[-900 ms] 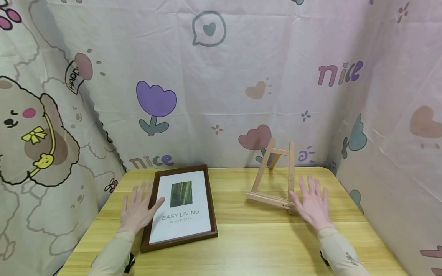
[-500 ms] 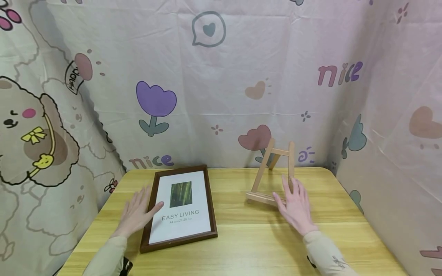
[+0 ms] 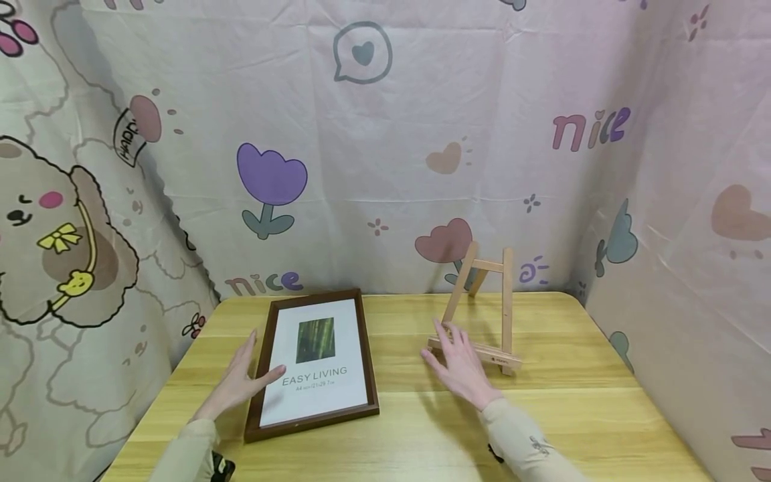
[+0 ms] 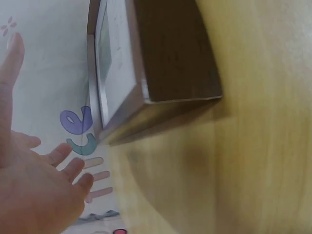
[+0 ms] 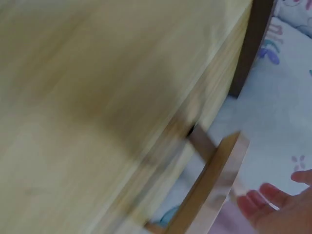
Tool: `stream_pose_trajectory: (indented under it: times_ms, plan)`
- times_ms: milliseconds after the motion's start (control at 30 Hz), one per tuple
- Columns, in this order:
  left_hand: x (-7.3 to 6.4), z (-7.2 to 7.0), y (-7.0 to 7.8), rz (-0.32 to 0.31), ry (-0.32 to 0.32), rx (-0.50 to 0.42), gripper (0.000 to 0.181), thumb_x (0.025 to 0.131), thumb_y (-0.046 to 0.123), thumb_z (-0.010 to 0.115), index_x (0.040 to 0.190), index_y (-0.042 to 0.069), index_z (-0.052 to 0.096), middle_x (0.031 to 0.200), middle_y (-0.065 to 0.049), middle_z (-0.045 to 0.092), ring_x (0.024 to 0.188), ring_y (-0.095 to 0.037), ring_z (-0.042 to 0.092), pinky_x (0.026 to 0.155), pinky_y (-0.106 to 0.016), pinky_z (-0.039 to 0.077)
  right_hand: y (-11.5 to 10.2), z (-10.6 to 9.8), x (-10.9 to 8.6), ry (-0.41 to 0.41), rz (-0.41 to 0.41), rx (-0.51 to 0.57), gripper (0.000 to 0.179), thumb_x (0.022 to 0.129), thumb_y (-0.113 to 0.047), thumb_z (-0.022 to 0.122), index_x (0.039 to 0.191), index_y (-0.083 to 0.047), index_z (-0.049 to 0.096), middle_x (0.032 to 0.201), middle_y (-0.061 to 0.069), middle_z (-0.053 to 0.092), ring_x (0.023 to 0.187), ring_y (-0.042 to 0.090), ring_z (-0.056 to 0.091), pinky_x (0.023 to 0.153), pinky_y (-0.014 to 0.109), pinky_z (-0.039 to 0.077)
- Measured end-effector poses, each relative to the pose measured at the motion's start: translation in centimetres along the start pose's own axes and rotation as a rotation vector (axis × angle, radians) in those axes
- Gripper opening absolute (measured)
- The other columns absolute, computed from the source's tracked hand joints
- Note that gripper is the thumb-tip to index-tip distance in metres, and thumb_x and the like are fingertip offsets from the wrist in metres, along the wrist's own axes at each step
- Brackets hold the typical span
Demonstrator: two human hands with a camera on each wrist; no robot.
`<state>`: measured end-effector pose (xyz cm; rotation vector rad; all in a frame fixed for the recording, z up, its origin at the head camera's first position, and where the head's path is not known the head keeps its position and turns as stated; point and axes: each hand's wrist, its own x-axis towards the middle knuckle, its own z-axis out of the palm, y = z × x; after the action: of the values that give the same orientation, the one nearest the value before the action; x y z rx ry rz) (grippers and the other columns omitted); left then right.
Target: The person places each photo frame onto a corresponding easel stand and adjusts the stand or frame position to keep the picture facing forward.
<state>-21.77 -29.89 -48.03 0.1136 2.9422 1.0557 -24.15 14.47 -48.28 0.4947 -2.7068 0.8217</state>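
Note:
A brown picture frame with a white "EASY LIVING" insert lies on the table on the left. Over its left edge is my left hand, thumb spread away from the fingers. In the left wrist view that hand is apart from the picture frame. On the right stands a small wooden tabletop easel. My right hand, holding nothing, is in front of the left part of its ledge and hides some of it. The right wrist view has the fingers beside the ledge; whether they touch is unclear.
The light wood table carries both objects. A printed cloth hangs close behind the table's back edge and on both sides. Bare tabletop lies between the picture frame and the easel.
My right hand has moved left from the easel's right side to the left part of its ledge. The left hand has turned slightly and shifted a little toward me. Picture frame and easel have stayed put.

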Motion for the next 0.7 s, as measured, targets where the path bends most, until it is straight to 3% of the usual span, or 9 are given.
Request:
stream_pose_trajectory:
  times_ms: [133, 267, 333, 500, 700]
  plan:
    - [-0.2, 0.4, -0.8, 0.045, -0.002, -0.032, 0.118, 0.087, 0.042, 0.075, 0.160, -0.001, -0.008, 0.161, -0.039, 0.008, 0.143, -0.063, 0.019, 0.108, -0.080, 0.028, -1.2, 1.3, 0.4, -0.123, 0.054, 0.166, 0.077, 0.100, -0.048, 0.056, 0.161, -0.015, 0.024, 0.151, 0.023, 0.041, 0.139, 0.043, 0.042, 0.112, 0.067, 0.039]
    - [-0.5, 0.7, -1.4, 0.018, -0.041, -0.091, 0.121, 0.084, 0.038, 0.079, 0.160, 0.000, -0.008, 0.161, -0.038, 0.006, 0.142, -0.063, 0.018, 0.107, -0.080, 0.030, -1.9, 2.4, 0.8, -0.237, 0.086, 0.274, 0.079, 0.100, -0.050, 0.056, 0.162, -0.016, 0.021, 0.154, 0.026, 0.039, 0.143, 0.048, 0.036, 0.113, 0.073, 0.032]
    - [-0.6, 0.8, -1.6, -0.005, -0.059, -0.110, 0.123, 0.083, 0.038, 0.080, 0.160, 0.002, -0.009, 0.162, -0.037, 0.004, 0.143, -0.063, 0.015, 0.107, -0.081, 0.028, -2.0, 2.9, 1.0, -0.285, 0.082, 0.313, 0.080, 0.100, -0.050, 0.056, 0.162, -0.014, 0.020, 0.152, 0.028, 0.041, 0.140, 0.049, 0.041, 0.110, 0.073, 0.036]
    - [-0.8, 1.1, -2.0, -0.047, -0.096, -0.136, 0.127, 0.081, 0.036, 0.083, 0.161, 0.009, -0.012, 0.163, -0.036, 0.001, 0.146, -0.062, 0.007, 0.107, -0.084, 0.020, -2.4, 3.7, 1.7, -0.381, 0.018, 0.402, 0.083, 0.099, -0.044, 0.060, 0.160, -0.004, 0.021, 0.136, 0.027, 0.051, 0.113, 0.034, 0.059, 0.094, 0.053, 0.055]
    - [-1.0, 1.2, -2.3, -0.072, -0.149, -0.164, 0.128, 0.080, 0.035, 0.084, 0.161, 0.010, -0.013, 0.160, -0.038, 0.003, 0.142, -0.058, 0.021, 0.105, -0.080, 0.032, -3.2, 4.6, 2.3, -0.489, -0.003, 0.435, 0.089, 0.094, -0.043, 0.067, 0.160, -0.003, 0.021, 0.130, 0.019, 0.057, 0.109, 0.026, 0.063, 0.095, 0.043, 0.055]
